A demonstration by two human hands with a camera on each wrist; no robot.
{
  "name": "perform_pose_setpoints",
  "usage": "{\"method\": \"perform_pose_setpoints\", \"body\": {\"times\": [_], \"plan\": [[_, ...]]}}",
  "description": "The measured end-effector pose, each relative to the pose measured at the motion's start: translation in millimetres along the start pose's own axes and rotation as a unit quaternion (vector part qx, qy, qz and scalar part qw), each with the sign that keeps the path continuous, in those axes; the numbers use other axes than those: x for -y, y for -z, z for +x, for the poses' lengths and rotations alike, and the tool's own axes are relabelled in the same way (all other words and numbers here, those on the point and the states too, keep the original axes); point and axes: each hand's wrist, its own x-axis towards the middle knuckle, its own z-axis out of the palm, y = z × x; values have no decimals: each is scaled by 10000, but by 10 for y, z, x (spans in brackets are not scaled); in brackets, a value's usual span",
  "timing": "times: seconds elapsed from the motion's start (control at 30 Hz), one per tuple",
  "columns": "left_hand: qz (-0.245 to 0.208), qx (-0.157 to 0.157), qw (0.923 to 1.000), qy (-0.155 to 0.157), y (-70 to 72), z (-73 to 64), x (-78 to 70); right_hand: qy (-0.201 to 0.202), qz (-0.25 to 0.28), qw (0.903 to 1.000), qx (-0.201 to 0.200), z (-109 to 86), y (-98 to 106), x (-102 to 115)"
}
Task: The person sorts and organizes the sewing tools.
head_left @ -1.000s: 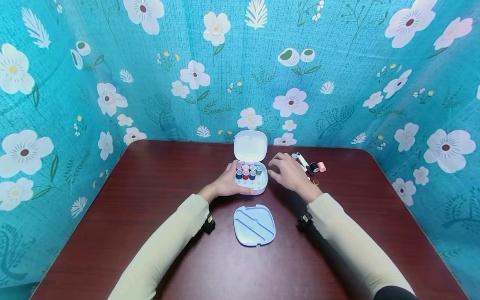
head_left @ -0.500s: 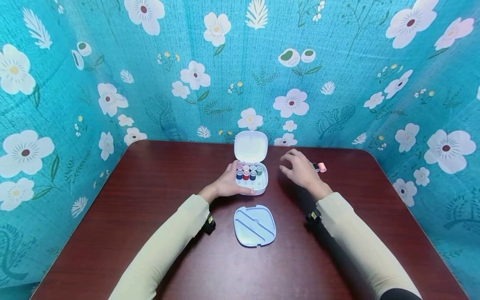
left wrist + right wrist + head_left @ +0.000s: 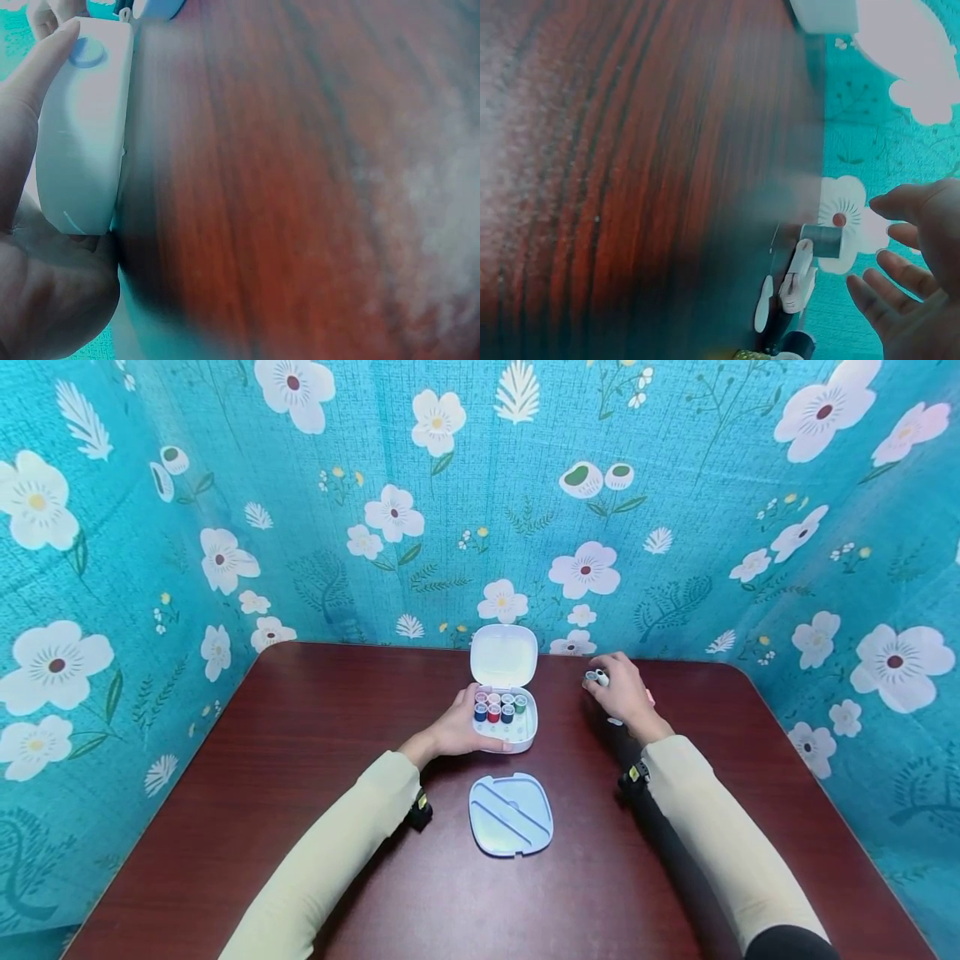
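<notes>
A white sewing box (image 3: 529, 727) stands with its lid (image 3: 504, 656) up, holding several thread spools (image 3: 493, 713) in rows. My left hand (image 3: 452, 728) grips its left side, the thumb along the front wall. In the left wrist view that thumb lies beside the round button (image 3: 87, 52) on the box (image 3: 90, 142). My right hand (image 3: 624, 687) hovers with parted, bent fingers by a grey thread spool (image 3: 821, 241), which stands apart from the fingertips in the right wrist view. Next to the spool lies a slim white-and-black tool (image 3: 795, 281).
A pale blue divider tray (image 3: 512, 815) lies in front of the box. Near my right hand are a flat white oval piece (image 3: 763, 304), a black spool (image 3: 799, 343), a gold-coloured piece (image 3: 748, 355) and a pink spool (image 3: 650, 697). Patterned cloth (image 3: 420, 568) hangs behind the table.
My right hand has moved right and away from the box, to the small items at the back right. My left hand keeps its grip on the box.
</notes>
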Motion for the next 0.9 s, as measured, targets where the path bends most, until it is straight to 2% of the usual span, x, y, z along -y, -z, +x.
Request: {"method": "perform_pose_setpoints", "body": {"times": [0.4, 0.73, 0.9], "plan": [[64, -16, 10000, -52, 4, 0, 17, -568, 134, 9970, 503, 70, -83, -64], [132, -27, 9999, -24, 2, -1, 3, -483, 55, 9979, 437, 117, -154, -53], [119, 2, 9999, -4, 7, 0, 6, -205, -13, 9984, 518, 115, -173, -15]]}}
